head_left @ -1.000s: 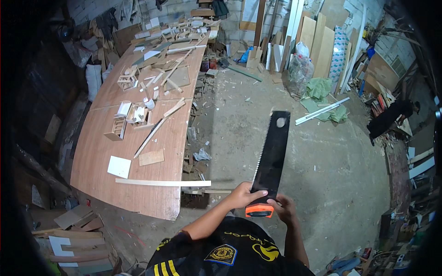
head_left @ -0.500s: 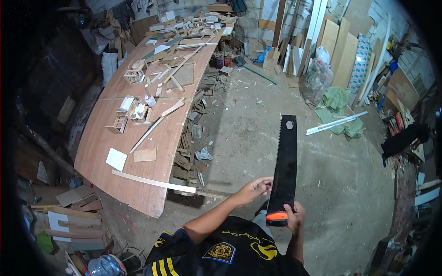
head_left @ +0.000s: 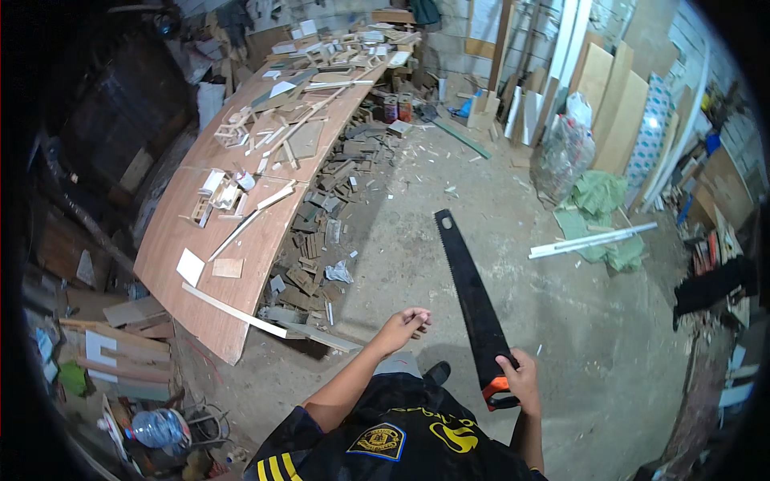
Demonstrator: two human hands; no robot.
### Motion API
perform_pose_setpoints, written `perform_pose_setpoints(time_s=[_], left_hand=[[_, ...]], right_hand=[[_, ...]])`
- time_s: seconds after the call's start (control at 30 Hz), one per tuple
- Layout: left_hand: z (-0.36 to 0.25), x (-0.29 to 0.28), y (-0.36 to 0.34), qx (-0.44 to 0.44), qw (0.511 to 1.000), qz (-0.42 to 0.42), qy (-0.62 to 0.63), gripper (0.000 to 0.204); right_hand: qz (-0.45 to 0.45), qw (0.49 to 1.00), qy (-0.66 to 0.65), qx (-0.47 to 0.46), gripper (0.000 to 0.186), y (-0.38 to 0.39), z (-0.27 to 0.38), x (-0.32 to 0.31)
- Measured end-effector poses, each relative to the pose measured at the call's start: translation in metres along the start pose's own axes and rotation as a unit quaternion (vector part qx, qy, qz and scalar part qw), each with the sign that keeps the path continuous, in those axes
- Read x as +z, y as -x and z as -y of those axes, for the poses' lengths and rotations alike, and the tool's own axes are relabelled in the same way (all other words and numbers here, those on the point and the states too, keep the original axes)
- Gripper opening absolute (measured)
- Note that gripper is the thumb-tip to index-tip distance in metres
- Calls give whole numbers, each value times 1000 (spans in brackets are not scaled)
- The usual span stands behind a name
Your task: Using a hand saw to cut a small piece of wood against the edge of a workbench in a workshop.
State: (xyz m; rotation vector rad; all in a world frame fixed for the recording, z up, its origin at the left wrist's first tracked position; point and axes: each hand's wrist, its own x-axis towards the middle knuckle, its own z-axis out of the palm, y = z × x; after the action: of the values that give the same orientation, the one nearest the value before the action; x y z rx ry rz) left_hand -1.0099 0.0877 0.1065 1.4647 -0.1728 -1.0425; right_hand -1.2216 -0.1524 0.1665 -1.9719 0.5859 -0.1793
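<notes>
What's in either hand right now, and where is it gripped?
The right hand holds a handsaw at its handle end, thumb on the blade's wide end beside the orange-and-black handle; the other fingers are partly hidden. The left hand appears empty.

Left hand [head_left: 399,330] held out front, fingers [head_left: 417,315] loosely curled; right hand [head_left: 521,378] gripping, well apart.

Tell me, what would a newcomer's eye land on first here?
Most likely the big black saw, just right of centre against the grey floor, its orange-and-black handle end held in the right hand. Next, perhaps, the long brown table at left, strewn with wood pieces. At right, white strips lie across green cloth.
</notes>
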Motion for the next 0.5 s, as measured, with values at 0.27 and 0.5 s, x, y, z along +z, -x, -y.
perform_pose_setpoints(time_s=[0.27, 0.5], left_hand=[[-10, -32, -11, 15, 989, -98, 108, 30], [-42, -79, -98, 173, 961, -13, 216, 34]], right_hand=[[174, 982, -1, -73, 26, -127, 22, 38], [275, 951, 35, -138, 27, -267, 73, 79]])
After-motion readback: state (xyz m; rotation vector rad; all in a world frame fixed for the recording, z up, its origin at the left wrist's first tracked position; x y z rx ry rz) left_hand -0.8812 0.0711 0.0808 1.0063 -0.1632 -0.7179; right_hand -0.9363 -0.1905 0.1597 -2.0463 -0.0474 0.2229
